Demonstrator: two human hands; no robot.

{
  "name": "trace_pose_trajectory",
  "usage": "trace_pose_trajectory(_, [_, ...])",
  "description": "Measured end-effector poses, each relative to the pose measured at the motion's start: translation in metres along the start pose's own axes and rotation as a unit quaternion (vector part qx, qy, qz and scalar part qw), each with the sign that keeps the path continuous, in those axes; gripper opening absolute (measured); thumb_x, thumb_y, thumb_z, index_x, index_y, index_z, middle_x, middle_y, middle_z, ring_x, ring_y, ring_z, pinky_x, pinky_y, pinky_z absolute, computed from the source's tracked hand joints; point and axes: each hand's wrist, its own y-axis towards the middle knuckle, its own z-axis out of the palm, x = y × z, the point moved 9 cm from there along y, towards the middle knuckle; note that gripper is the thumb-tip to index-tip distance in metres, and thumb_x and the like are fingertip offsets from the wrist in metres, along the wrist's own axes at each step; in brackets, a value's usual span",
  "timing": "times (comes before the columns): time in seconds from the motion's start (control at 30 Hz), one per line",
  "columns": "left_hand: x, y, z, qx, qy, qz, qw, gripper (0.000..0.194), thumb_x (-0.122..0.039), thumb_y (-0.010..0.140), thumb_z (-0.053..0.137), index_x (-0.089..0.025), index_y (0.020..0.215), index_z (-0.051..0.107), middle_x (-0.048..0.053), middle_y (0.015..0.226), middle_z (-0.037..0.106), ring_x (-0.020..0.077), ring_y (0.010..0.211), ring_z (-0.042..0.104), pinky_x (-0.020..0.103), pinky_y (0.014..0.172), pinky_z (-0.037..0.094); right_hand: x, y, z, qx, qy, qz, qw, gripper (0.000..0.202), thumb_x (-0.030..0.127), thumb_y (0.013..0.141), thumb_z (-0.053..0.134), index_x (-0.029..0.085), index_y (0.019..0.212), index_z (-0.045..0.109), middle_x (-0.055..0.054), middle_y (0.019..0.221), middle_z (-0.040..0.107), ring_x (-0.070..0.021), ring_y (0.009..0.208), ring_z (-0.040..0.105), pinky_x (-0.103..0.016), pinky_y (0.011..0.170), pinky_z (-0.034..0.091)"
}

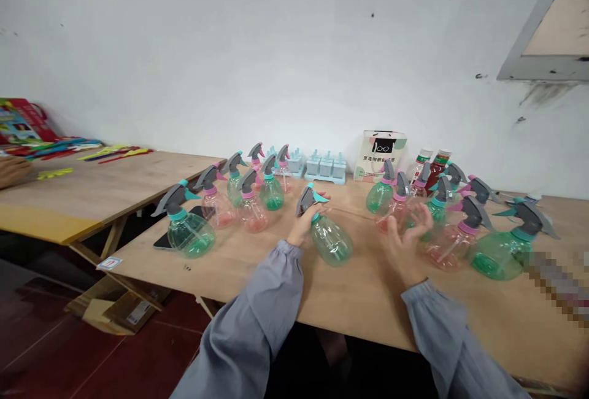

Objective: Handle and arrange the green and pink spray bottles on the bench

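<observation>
My left hand (pixel 305 222) is wrapped round the neck and grey-and-teal spray head of a green spray bottle (pixel 332 241), which tilts over the wooden table. To its right, my right hand (pixel 407 240) is raised with its fingers apart and holds nothing; it is nearest to a pink spray bottle (pixel 391 212). Several green and pink spray bottles stand in a group on the left, among them a green one (pixel 191 236) at the front. Another group stands on the right, with a pink bottle (pixel 448 247) and a green bottle (pixel 499 255) at its front.
Light-blue popsicle moulds (pixel 326 169) and a printed paper bag (pixel 380 154) stand along the wall. A dark flat object (pixel 164 242) lies under the left bottles. On another table (pixel 138 184), coloured strips (pixel 115 152) lie near another person's hand (pixel 13 170). Below is a cardboard box (pixel 133 313).
</observation>
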Motion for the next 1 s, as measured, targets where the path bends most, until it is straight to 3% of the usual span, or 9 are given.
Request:
trace_pose_trajectory(0.17, [-0.004,-0.003,0.005,0.060,-0.066,-0.061,0.994,0.037,-0.022,0.059,0.070,-0.016,0.096,0.070,0.011,0.109,0.076,0.0336,0.129,0.060,0.046,0.110,0.045,-0.039,0.027,-0.022,-0.067,-0.101,-0.008,0.993,0.074,0.048,0.087,0.065,0.020,0.143,0.026,-0.019,0.143,0.037,-0.0328,0.137,0.039,-0.063,0.113,0.034])
trace_pose_trajectory(0.3, [0.000,-0.003,0.003,0.052,-0.074,-0.065,0.994,0.042,-0.020,0.056,0.063,-0.016,0.097,0.070,0.011,0.106,0.077,0.0338,0.130,0.059,0.044,0.110,0.045,-0.047,0.028,-0.013,-0.048,-0.085,-0.024,0.995,0.074,0.049,0.084,0.066,0.018,0.140,0.029,-0.019,0.139,0.040,-0.0332,0.134,0.042,-0.061,0.113,0.033])
trace_pose_trajectory(0.47, [0.003,0.001,-0.003,0.040,-0.082,-0.080,0.993,0.046,-0.021,0.056,0.056,-0.016,0.100,0.070,0.010,0.104,0.078,0.0335,0.128,0.061,0.046,0.110,0.046,-0.065,0.024,-0.005,-0.023,-0.057,0.039,0.997,0.065,0.052,0.084,0.063,0.017,0.134,0.040,-0.017,0.130,0.049,-0.0309,0.125,0.049,-0.057,0.110,0.038])
trace_pose_trajectory(0.73, [0.000,0.002,-0.004,0.045,-0.093,-0.085,0.991,0.027,-0.023,0.061,0.064,-0.013,0.086,0.071,0.013,0.096,0.078,0.0358,0.125,0.063,0.049,0.113,0.044,-0.086,0.017,0.007,-0.006,0.019,0.085,0.996,0.068,0.049,0.080,0.070,0.014,0.131,0.042,-0.018,0.129,0.052,-0.0287,0.122,0.055,-0.051,0.106,0.044])
trace_pose_trajectory(1.0, [0.000,0.003,-0.009,0.021,-0.114,-0.091,0.989,0.029,-0.034,0.068,0.069,-0.013,0.088,0.073,0.012,0.089,0.078,0.0333,0.116,0.068,0.047,0.110,0.047,-0.098,0.011,0.017,0.015,0.014,0.100,0.995,0.076,0.055,0.076,0.072,0.014,0.132,0.039,-0.019,0.135,0.048,-0.0304,0.128,0.050,-0.055,0.112,0.039])
